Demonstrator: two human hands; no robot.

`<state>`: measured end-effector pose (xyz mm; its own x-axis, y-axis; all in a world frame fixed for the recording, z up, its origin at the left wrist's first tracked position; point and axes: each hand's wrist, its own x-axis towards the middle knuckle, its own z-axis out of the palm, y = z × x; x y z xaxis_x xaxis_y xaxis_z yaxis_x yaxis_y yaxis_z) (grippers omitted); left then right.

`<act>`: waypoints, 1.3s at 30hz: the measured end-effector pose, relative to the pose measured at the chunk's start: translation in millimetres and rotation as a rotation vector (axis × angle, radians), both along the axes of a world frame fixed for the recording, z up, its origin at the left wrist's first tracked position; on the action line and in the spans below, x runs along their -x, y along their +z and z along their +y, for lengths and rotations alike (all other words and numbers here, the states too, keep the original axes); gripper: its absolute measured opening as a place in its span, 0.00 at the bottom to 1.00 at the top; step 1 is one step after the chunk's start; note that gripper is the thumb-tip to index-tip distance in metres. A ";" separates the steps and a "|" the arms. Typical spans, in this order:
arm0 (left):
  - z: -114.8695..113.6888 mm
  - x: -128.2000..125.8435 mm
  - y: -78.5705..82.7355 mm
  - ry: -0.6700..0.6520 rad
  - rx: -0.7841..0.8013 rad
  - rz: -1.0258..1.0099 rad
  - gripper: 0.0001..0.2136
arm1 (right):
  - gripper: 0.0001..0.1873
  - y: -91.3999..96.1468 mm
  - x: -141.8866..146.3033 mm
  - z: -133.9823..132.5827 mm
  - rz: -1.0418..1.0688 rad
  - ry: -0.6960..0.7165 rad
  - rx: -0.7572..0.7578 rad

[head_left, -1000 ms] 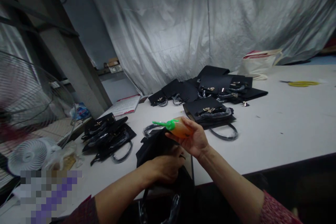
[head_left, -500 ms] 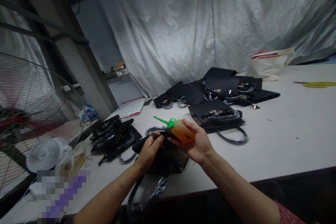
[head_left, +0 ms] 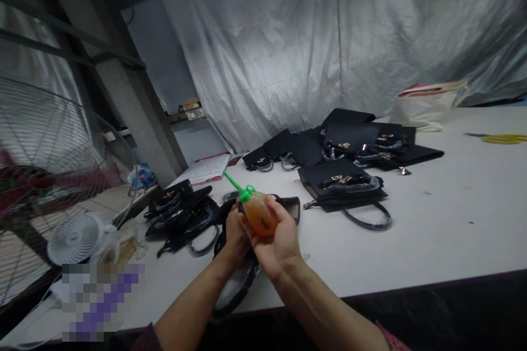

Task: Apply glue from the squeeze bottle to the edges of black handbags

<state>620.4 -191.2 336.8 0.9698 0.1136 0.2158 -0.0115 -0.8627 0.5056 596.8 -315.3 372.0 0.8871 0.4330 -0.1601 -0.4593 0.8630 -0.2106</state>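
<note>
My right hand (head_left: 276, 241) is closed round a small orange squeeze bottle (head_left: 257, 214) with a green cap and a long green nozzle that points up and to the left. My left hand (head_left: 234, 235) rests on a black handbag (head_left: 284, 206) lying on the white table (head_left: 432, 219) just in front of me; its fingers are mostly hidden behind the bottle and my right hand. The bag's wrapped handle (head_left: 234, 290) hangs toward the table's near edge.
More black handbags lie in a pile at the back (head_left: 354, 142) and in a smaller heap on the left (head_left: 181, 208). Yellow scissors (head_left: 502, 138) and a cream tote (head_left: 430, 101) sit far right. A large fan (head_left: 49, 175) and a small white fan (head_left: 74, 238) stand left.
My right hand has swung the bottle upright and closer, its nozzle now pointing up-left. My left hand has moved along the bag, under the bottle. The bag has been pulled further onto the table.
</note>
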 end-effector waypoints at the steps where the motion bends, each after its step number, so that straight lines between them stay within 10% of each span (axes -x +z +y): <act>1: 3.2 -0.1 -0.5 0.037 -0.008 -0.054 0.09 | 0.06 -1.1 0.6 -1.3 0.000 0.012 0.003; 9: 41.8 10.9 23.6 0.030 -0.183 -0.430 0.15 | 0.07 -20.6 -5.8 -72.9 -0.027 -0.034 0.142; 22: 64.2 -13.8 105.3 -0.028 -0.344 -0.155 0.18 | 0.15 -52.5 6.2 -150.1 0.335 -0.148 0.228; 28: 35.0 -10.5 96.3 -0.187 -0.415 -0.005 0.45 | 0.11 -52.5 8.3 -162.0 0.225 -0.230 0.235; 33: 37.0 -13.3 74.9 -0.213 -0.747 -0.051 0.20 | 0.10 -47.6 13.8 -173.1 0.237 -0.228 0.204; 39: 59.5 -9.8 87.3 -0.292 -0.694 -0.126 0.11 | 0.12 -55.6 20.4 -188.8 0.330 -0.216 0.222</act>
